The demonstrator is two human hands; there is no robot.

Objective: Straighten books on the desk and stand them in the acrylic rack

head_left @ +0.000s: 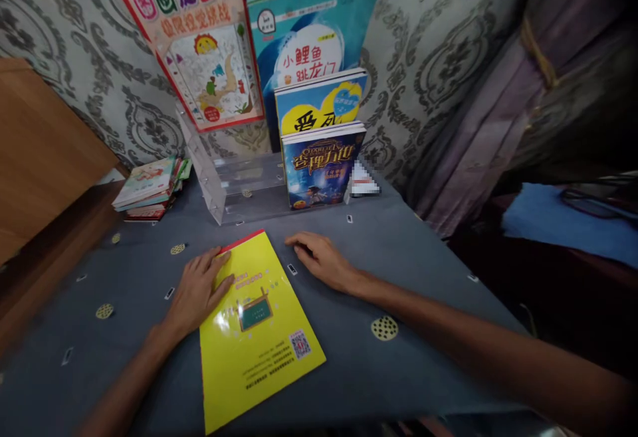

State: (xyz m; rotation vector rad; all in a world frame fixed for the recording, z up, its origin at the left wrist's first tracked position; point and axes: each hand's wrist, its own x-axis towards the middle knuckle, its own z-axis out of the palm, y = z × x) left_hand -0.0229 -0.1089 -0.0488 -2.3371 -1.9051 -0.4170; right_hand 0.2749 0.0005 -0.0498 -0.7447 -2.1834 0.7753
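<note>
A yellow book point(229, 331) with a red strip along its top edge lies on the dark cloth, its printed text upside down to me. My left hand point(197, 291) rests on the book's upper left edge, thumb and fingers spread over the cover. Just right of the book, my right hand point(323, 261) lies on the cloth with loosely bent fingers and holds nothing. Behind both hands, a clear acrylic rack point(209, 184) holds a dark blue book point(321, 168), a blue-and-yellow book point(323, 101) and a teal book point(319, 22).
A large pink picture book point(209, 52) leans in the rack's left part. Several thin books point(149, 188) are stacked at the back left, near a wooden panel point(44, 151). Patterned wallpaper point(419, 38) and a tied curtain point(488, 105) stand behind the cloth-covered table point(144, 337).
</note>
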